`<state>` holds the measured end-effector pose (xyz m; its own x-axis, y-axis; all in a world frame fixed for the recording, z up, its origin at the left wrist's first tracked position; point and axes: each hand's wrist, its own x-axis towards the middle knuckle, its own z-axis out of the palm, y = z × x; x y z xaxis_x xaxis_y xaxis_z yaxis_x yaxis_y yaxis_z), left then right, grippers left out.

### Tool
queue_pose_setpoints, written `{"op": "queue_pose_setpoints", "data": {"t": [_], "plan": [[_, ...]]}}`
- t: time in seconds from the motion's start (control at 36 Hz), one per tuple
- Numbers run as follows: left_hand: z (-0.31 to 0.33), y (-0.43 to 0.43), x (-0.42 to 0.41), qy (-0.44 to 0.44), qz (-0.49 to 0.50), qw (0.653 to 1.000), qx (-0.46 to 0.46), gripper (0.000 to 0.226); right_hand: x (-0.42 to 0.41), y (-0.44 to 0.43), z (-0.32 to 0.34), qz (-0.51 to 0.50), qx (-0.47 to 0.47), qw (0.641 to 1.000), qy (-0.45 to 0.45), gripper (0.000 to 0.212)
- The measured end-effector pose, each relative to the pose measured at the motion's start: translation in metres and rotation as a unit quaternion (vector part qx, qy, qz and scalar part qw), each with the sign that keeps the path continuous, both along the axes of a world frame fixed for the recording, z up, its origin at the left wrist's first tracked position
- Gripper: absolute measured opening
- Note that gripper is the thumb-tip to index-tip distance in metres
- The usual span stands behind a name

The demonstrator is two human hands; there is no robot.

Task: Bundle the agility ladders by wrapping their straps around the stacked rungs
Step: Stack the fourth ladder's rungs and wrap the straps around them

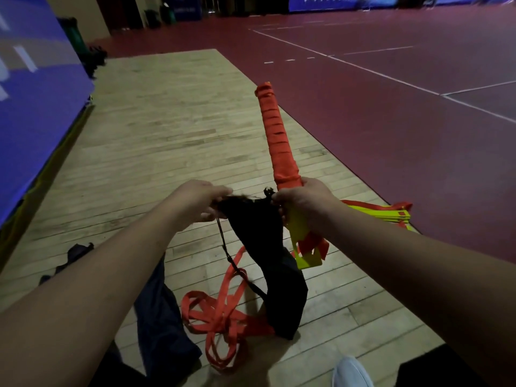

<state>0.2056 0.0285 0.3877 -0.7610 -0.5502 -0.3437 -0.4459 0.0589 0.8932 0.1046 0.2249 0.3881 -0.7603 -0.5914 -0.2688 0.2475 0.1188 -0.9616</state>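
Note:
A bundle of stacked yellow rungs wrapped in orange strap (275, 134) points up and away from me. My right hand (303, 201) grips its lower part, where bare yellow rung ends (305, 258) and loose strap tails stick out below. A black drawstring bag (268, 261) hangs between my hands down to the floor. My left hand (199, 202) pinches the bag's mouth at its left side; my right fingers also hold the mouth's right edge. A second ladder of yellow rungs (385, 213) lies on the floor behind my right wrist. Loose orange straps (223, 308) are piled on the floor below.
A dark blue bag or cloth (159, 305) lies on the wooden floor (156, 129) at lower left. A blue padded wall (33, 88) runs along the left. Red court flooring (391, 107) lies to the right. A light shoe (351, 372) shows at the bottom edge.

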Motion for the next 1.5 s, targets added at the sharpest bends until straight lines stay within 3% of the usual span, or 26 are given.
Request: {"op": "queue_pose_setpoints", "data": {"t": [0.06, 0.11, 0.17, 0.22, 0.28, 0.33, 0.44, 0.69, 0.78, 0.83, 0.92, 0.97, 1.08, 1.19, 1.28, 1.42, 1.5], "plan": [[0.002, -0.003, 0.002, -0.087, -0.045, 0.986, -0.136, 0.036, 0.0, 0.002, 0.001, 0.009, 0.002, 1.0, 0.016, 0.016], [0.001, -0.006, 0.005, -0.163, -0.115, 0.949, -0.245, 0.044, 0.0, 0.003, 0.003, 0.017, -0.009, 1.0, 0.014, 0.016], [-0.005, -0.007, 0.005, -0.163, -0.163, 0.927, -0.295, 0.046, 0.0, 0.004, 0.004, 0.033, -0.021, 0.999, 0.0, 0.018], [-0.007, 0.001, 0.005, -0.091, -0.178, 0.952, -0.23, 0.054, 0.001, 0.005, 0.006, 0.058, -0.034, 0.998, -0.019, 0.02], [-0.008, 0.011, 0.002, -0.034, -0.193, 0.98, -0.04, 0.062, 0.001, 0.006, 0.008, 0.087, -0.051, 0.994, -0.039, 0.02], [-0.012, 0.019, 0.0, -0.045, -0.228, 0.971, 0.061, 0.055, 0.003, 0.007, 0.01, 0.111, -0.061, 0.991, -0.047, 0.019], [-0.016, 0.026, 0.003, -0.111, -0.28, 0.953, 0.028, 0.016, 0.005, 0.009, 0.014, 0.131, -0.058, 0.989, -0.028, 0.017], [-0.004, 0.022, 0.006, -0.102, -0.252, 0.962, 0.012, 0.034, -0.004, 0.013, 0.011, 0.113, -0.043, 0.992, -0.023, 0.021], [0.0, 0.024, 0.006, -0.108, -0.302, 0.947, 0.013, 0.055, -0.004, 0.013, 0.011, 0.097, -0.047, 0.994, -0.026, 0.019], [0.002, 0.026, 0.005, -0.066, -0.311, 0.948, 0.023, 0.035, -0.004, 0.012, 0.009, 0.079, -0.042, 0.996, -0.024, 0.021], [0.002, 0.028, -0.001, 0.035, -0.189, 0.981, -0.016, 0.011, -0.005, 0.009, 0.004, 0.062, -0.041, 0.997, -0.034, 0.032], [0.002, 0.031, -0.004, 0.077, -0.134, 0.987, -0.052, 0.012, -0.001, 0.006, 0.001, 0.059, -0.056, 0.995, -0.053, 0.036], [0.003, 0.043, -0.005, 0.084, -0.167, 0.967, -0.175, 0.022, 0.015, -0.011, -0.005, 0.041, -0.099, 0.988, -0.109, 0.029], [0.006, 0.043, -0.002, 0.073, -0.227, 0.969, -0.071, 0.023, 0.018, -0.019, -0.01, 0.008, -0.09, 0.99, -0.107, 0.003], [0.007, 0.028, 0.004, 0.075, -0.204, 0.975, -0.057, 0.016, 0.012, -0.014, -0.008, -0.001, -0.078, 0.992, -0.099, 0.01], [0.006, 0.0, 0.009, 0.091, -0.078, 0.987, -0.11, 0.007, -0.004, 0.001, -0.005, 0.001, -0.047, 0.998, -0.046, 0.022], [0.008, -0.013, 0.013, 0.113, -0.046, 0.992, -0.012, 0.016, -0.011, 0.011, -0.005, 0.006, 0.018, 1.0, 0.021, 0.026]]}}
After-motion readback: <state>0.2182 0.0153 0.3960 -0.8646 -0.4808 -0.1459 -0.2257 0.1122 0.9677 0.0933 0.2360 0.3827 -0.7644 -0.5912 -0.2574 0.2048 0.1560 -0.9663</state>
